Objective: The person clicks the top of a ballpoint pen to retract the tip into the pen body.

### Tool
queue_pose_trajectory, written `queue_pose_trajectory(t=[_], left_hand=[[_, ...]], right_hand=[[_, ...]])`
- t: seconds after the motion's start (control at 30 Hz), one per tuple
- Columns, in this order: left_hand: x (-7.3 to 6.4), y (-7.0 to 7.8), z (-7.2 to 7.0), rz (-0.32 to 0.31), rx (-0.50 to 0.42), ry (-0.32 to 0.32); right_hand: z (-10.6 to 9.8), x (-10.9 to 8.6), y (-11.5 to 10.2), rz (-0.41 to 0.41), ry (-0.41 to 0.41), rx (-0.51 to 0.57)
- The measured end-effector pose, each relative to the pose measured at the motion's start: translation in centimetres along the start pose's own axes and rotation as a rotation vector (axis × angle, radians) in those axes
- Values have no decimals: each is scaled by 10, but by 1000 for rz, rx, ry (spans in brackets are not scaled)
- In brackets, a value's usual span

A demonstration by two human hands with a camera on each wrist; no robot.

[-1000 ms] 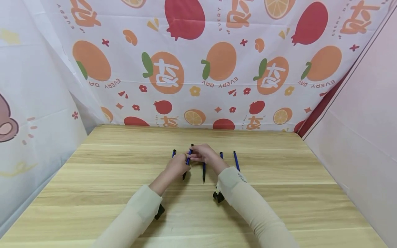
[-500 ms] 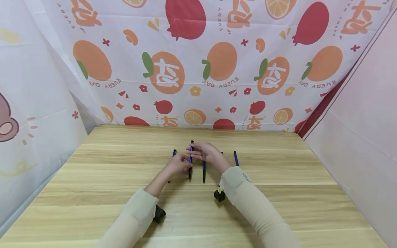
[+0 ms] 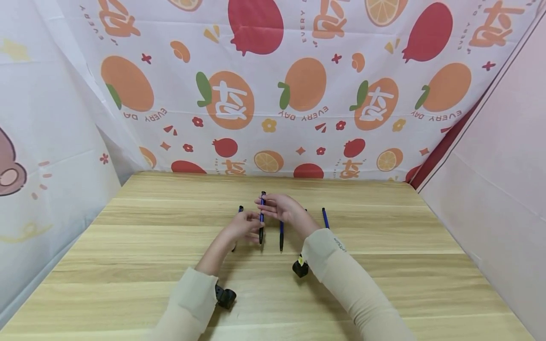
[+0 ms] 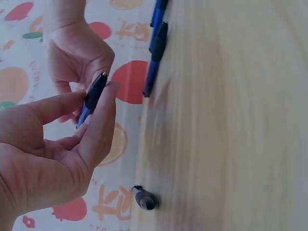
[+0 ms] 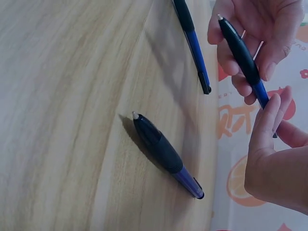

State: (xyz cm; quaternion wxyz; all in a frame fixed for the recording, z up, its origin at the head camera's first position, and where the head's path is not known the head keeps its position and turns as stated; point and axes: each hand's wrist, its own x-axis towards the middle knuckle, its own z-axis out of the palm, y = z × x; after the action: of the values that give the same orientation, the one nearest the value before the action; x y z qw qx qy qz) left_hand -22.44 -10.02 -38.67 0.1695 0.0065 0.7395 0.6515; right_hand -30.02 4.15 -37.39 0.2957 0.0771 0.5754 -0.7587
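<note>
left grip [image 3: 245,225] and right grip [image 3: 283,208] pinch 1 blue-black pen [image 5: 243,53], held off the bench [image 3: 426,265] between them. 4 other pens [image 3: 281,239] already lie down, 1 to its left, 3 to its right; handling of the held pen looks unfinished.

A slim blue pen [image 3: 262,218] with a black grip and exposed point is held aloft, just below the head view's centre, tip toward the bottom edge.

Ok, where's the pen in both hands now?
In the head view, the held pen is just below centre, between the left hand and right hand, with a lying pen close on its right.
</note>
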Motion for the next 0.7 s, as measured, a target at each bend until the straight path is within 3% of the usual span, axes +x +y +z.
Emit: queue_pose_trajectory(t=[0.37, 0.7], left_hand=[[-3, 3, 6, 62, -27, 8], [-4, 3, 2, 58, -14, 17]], right_hand=[[2, -6, -3, -33, 2, -13], [6, -5, -2, -48, -3, -23]])
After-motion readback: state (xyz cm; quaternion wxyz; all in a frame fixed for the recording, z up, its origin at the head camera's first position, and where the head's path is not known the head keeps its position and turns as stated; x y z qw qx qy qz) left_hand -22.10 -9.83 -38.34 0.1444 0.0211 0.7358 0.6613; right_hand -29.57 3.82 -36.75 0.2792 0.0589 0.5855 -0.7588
